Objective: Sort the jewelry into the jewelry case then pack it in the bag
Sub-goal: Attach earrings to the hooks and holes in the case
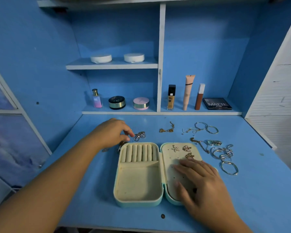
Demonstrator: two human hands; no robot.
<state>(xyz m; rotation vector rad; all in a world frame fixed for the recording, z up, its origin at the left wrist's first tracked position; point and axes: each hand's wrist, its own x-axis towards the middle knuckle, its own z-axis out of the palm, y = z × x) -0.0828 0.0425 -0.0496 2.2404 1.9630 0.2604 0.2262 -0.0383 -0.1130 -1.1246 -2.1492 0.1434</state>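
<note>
An open mint jewelry case (138, 201) lies on the blue desk, with cream ring rolls at its top left and a perforated earring panel (170, 158) on the right. Three gold earrings (182, 148) are pinned at the panel's top. My right hand (203, 185) rests flat on the panel, fingers straight. My left hand (112, 132) reaches behind the case, thumb and forefinger curled right beside a small silver jewelry cluster (139, 135); whether they grip it I cannot tell. Small pieces (121, 145) lie under that hand. No bag is in view.
Loose jewelry lies right of the case: a gold chain (167, 129), thin hoops (206, 127), rings (214, 142), silver bracelets (225, 157). Cosmetics stand on the shelf behind, among them a perfume bottle (97, 98), jars, tubes and a palette (217, 103). The desk's front edge is near.
</note>
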